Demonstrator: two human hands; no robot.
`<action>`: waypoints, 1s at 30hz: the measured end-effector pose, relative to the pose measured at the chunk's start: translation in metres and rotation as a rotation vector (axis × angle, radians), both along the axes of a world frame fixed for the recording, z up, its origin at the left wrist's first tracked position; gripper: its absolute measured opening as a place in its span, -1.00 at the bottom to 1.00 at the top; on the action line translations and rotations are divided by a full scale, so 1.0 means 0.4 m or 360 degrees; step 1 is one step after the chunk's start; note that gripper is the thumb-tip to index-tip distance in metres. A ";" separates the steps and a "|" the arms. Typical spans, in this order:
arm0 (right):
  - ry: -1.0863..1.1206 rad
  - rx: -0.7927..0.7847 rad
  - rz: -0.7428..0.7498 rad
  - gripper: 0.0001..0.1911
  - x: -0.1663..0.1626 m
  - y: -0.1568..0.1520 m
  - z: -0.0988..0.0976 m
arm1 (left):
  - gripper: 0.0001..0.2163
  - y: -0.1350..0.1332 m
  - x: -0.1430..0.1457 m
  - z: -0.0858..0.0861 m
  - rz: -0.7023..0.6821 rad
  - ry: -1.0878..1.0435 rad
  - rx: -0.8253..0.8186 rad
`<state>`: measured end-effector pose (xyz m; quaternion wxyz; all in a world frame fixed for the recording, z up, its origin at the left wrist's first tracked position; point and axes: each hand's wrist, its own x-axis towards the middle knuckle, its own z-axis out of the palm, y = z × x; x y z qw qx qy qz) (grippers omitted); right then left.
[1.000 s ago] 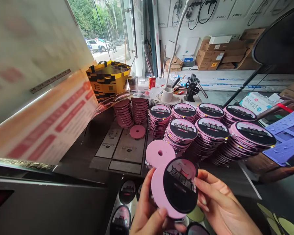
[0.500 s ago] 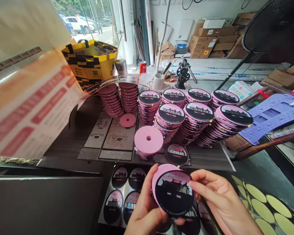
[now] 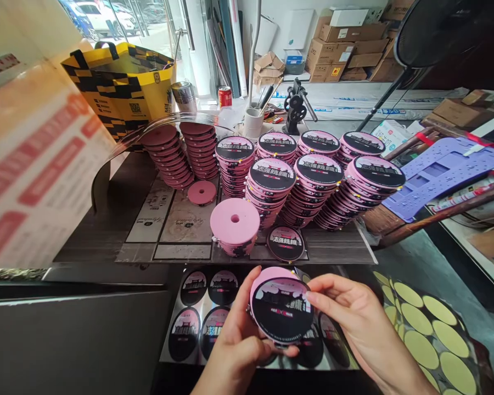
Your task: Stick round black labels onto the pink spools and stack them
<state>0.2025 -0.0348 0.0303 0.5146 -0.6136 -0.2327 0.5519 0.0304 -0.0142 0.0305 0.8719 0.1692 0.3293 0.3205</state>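
Note:
My left hand (image 3: pixel 234 345) grips a pink foam disc (image 3: pixel 267 275) from below and the left, thumb across its lower edge. A round black sticker (image 3: pixel 280 310) lies over the disc's face, and my right hand (image 3: pixel 349 321) pinches the sticker's right edge with fingertips. Below my hands lies a glossy sticker sheet (image 3: pixel 201 315) with several round black stickers. Just beyond, a short pile of plain pink discs (image 3: pixel 234 222) and one labelled disc (image 3: pixel 285 243) sit on the dark table (image 3: pixel 107 230).
Several stacks of labelled discs (image 3: pixel 313 186) and plain pink stacks (image 3: pixel 181 153) fill the table's back. A used backing sheet with yellow-green circles (image 3: pixel 432 340) lies right. A yellow-black bag (image 3: pixel 119 88), cup with pens (image 3: pixel 253 120), purple plastic plate (image 3: pixel 440 175) and printed banner (image 3: pixel 37 159) surround.
The view tipped downward, showing more of the sticker sheet. The disc and both hands came lower and closer to the sheet, and the sticker now lies more squarely over the disc.

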 end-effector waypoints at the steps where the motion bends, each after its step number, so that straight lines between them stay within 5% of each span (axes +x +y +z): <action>1: -0.0003 0.0000 0.0002 -0.80 0.001 0.000 0.001 | -0.23 0.001 0.000 0.002 -0.0009 0.0019 0.0001; 30: 0.0053 0.0024 0.0047 -0.88 0.003 -0.005 -0.009 | -0.36 0.000 -0.004 0.005 -0.0008 0.0077 0.0077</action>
